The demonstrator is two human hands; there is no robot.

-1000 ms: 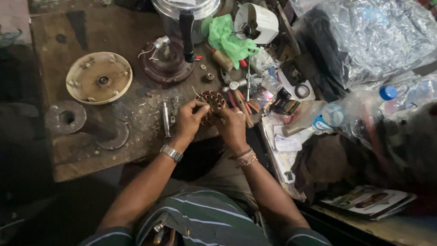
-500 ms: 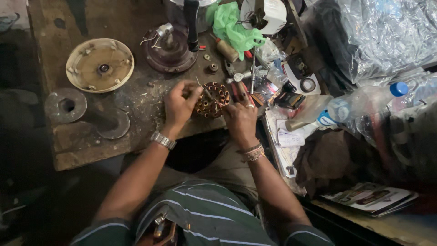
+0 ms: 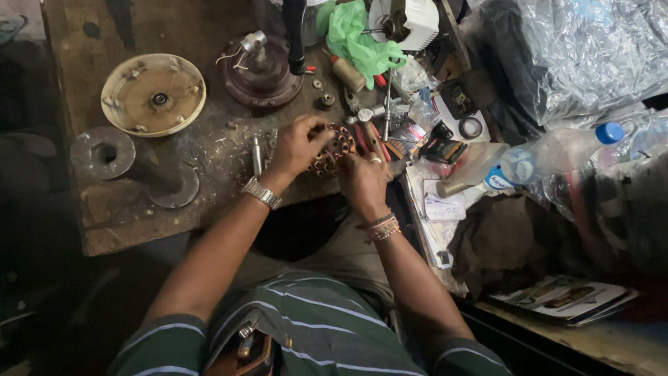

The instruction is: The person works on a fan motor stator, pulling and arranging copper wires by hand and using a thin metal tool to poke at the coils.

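I read the wound stator [image 3: 335, 147] as a stiff iron core carrying copper coils: dense for its size and rigid at the rim. The fine wire and its insulation look easy to nick, so I'd take hold on the outer core edge, never on the windings.

It sits at the near edge of the bench [image 3: 139, 216], towards the right corner, raised slightly off the wood between both hands. Left hand [image 3: 296, 145] is curled over its left rim, fingers closed on it. Right hand [image 3: 362, 179] is under and behind the right rim, thumb up against the core; I can't tell if those fingers fully clamp or just brace. Loose tools [image 3: 372, 136] lie just beside the stator, cramping that side.
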